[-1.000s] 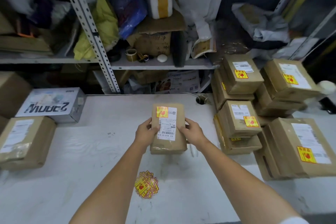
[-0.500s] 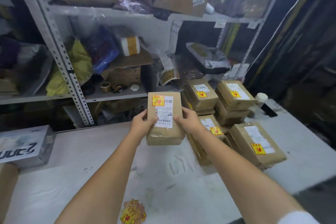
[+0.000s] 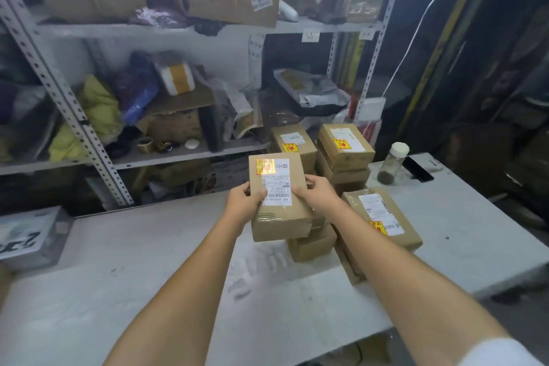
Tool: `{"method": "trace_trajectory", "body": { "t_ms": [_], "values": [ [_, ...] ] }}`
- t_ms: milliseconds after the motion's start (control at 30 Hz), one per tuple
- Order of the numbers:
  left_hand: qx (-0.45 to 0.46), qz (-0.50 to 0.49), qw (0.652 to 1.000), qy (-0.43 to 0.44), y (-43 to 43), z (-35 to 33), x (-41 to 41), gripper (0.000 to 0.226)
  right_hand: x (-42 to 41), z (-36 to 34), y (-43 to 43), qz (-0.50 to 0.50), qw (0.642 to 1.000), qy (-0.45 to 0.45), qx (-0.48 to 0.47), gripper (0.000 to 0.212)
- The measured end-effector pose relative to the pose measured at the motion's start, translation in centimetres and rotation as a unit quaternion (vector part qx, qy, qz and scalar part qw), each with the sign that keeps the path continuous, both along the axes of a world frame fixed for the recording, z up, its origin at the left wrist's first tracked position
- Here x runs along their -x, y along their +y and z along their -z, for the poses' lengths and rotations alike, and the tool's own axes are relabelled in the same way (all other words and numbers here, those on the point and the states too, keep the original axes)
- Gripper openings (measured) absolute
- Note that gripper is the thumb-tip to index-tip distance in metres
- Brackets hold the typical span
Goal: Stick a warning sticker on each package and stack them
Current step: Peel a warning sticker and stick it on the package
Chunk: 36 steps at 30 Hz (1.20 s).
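Observation:
A brown cardboard package (image 3: 279,217) with a white shipping label and a yellow-red warning sticker (image 3: 265,165) at its far left corner is held above the table. My left hand (image 3: 242,202) grips its left side and my right hand (image 3: 316,192) grips its right side. The package hovers over the near left stack of stickered packages (image 3: 313,242). More stickered packages stand stacked behind it (image 3: 344,145) and a larger one lies to the right (image 3: 383,217).
The white table (image 3: 148,291) runs to an edge at the right and front. A jar with a white lid (image 3: 392,163) and a dark flat object (image 3: 419,169) stand at the far right. A grey printed box (image 3: 29,238) sits at the left. Cluttered metal shelves (image 3: 178,154) rise behind.
Both hands have carried the package up off the table and to the right, over the stacks. The view has swung right and up; the loose pile of stickers has left the frame.

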<state>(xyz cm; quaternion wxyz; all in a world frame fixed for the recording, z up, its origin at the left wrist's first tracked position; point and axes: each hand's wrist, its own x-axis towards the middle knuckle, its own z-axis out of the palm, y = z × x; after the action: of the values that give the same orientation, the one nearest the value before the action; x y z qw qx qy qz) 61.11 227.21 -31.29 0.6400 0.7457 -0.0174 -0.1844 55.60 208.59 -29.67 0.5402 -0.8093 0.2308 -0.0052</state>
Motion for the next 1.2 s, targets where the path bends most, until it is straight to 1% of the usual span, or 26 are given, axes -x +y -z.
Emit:
{"method": "trace_trajectory", "body": {
  "t_ms": [100, 233, 300, 433, 633, 867, 1200],
  "values": [
    [-0.004, -0.021, 1.000, -0.008, -3.2, 0.0, 1.5, 0.024, 0.8, 0.5, -3.0, 0.000, 1.000, -0.001, 0.026, 0.050],
    [-0.013, -0.046, 0.999, -0.003, -6.7, 0.4, 2.1, 0.025, 0.9, 0.8, -6.5, -0.017, 0.999, -0.008, 0.040, 0.047],
    [-0.021, -0.050, 0.999, 0.001, -8.0, 0.6, 1.9, 0.028, 0.6, 0.8, -7.9, -0.029, 0.999, -0.007, 0.042, 0.046],
    [-0.041, -0.053, 0.998, -0.002, -10.1, 1.0, 1.2, 0.026, -0.5, 1.4, -10.1, -0.036, 0.999, 0.003, 0.035, 0.045],
    [-0.068, -0.054, 0.996, 0.002, -11.8, 1.8, 0.1, 0.025, -1.4, 2.2, -11.6, -0.048, 0.998, 0.025, 0.017, 0.046],
    [-0.083, -0.055, 0.995, 0.010, -13.1, 2.7, -0.9, 0.025, -2.5, 2.6, -12.6, -0.049, 0.997, 0.052, 0.024, 0.051],
    [-0.109, -0.038, 0.993, 0.005, -13.7, 2.9, -1.6, 0.034, -3.0, 2.6, -13.1, -0.052, 0.996, 0.063, 0.021, 0.048]
  ]
}}
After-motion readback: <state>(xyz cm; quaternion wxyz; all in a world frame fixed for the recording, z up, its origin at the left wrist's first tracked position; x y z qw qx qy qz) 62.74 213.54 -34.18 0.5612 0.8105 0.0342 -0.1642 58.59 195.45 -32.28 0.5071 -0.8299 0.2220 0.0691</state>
